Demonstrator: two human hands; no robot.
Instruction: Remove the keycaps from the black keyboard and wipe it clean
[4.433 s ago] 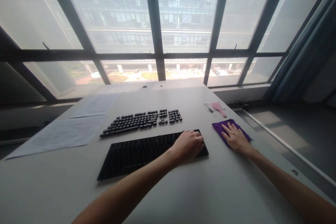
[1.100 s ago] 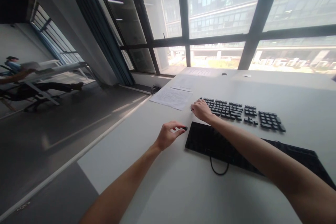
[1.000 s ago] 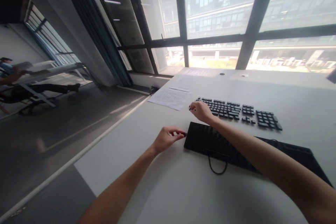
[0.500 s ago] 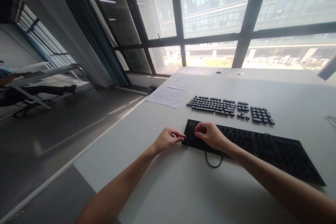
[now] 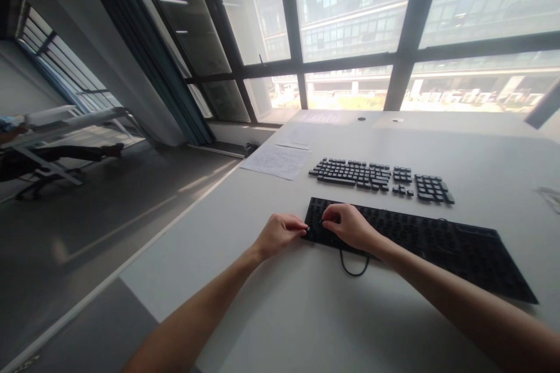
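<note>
A black keyboard base (image 5: 437, 245) without its keycaps lies on the white desk, with a loop of black cable (image 5: 355, 273) at its front edge. My left hand (image 5: 282, 234) is closed in a pinch at the base's left end, around a small thing I cannot make out. Above the left part of the base, my right hand (image 5: 347, 224) also pinches; a small dark tip shows at its fingers, too small to name. Behind the base, loose black keycaps (image 5: 350, 173) are laid out in keyboard order, with a number block (image 5: 433, 188) at the right.
Sheets of paper (image 5: 277, 160) lie at the desk's left edge. Tall windows (image 5: 345, 6) stand behind the desk (image 5: 245, 315). On the far left, a person's legs (image 5: 83, 153) stretch out beneath another table (image 5: 74, 119).
The view has shifted slightly. My left fingers have closed together at the base's left end, where a gap showed between them before. My right hand stays pinched over the base.
</note>
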